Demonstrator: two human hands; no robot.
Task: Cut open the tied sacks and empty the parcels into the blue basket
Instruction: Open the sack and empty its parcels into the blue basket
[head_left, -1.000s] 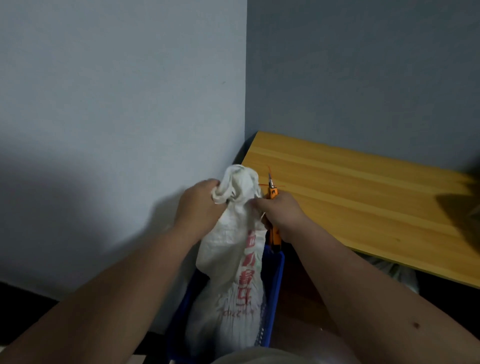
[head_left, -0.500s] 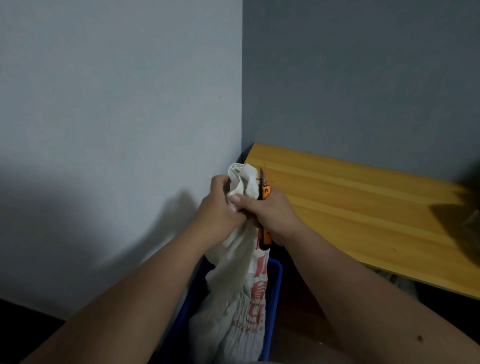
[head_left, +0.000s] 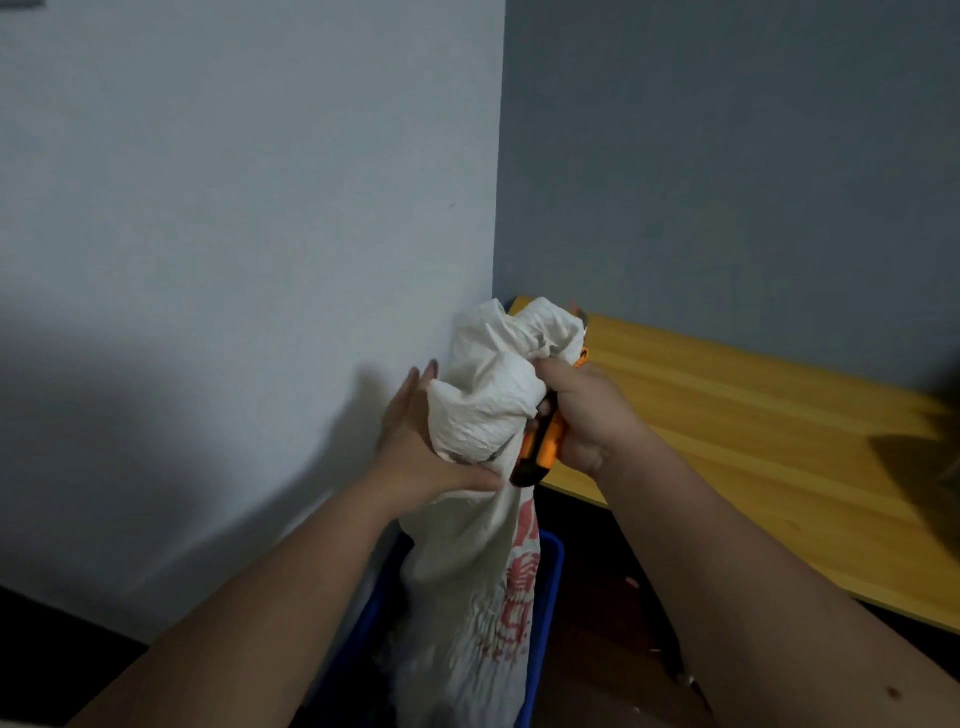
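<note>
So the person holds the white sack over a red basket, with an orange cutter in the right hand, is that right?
Not quite: the basket under the white sack is blue, not red, as the head view shows. The rest holds: the right hand grips the orange cutter beside the sack's bunched top, and the left hand holds the sack too.
</note>
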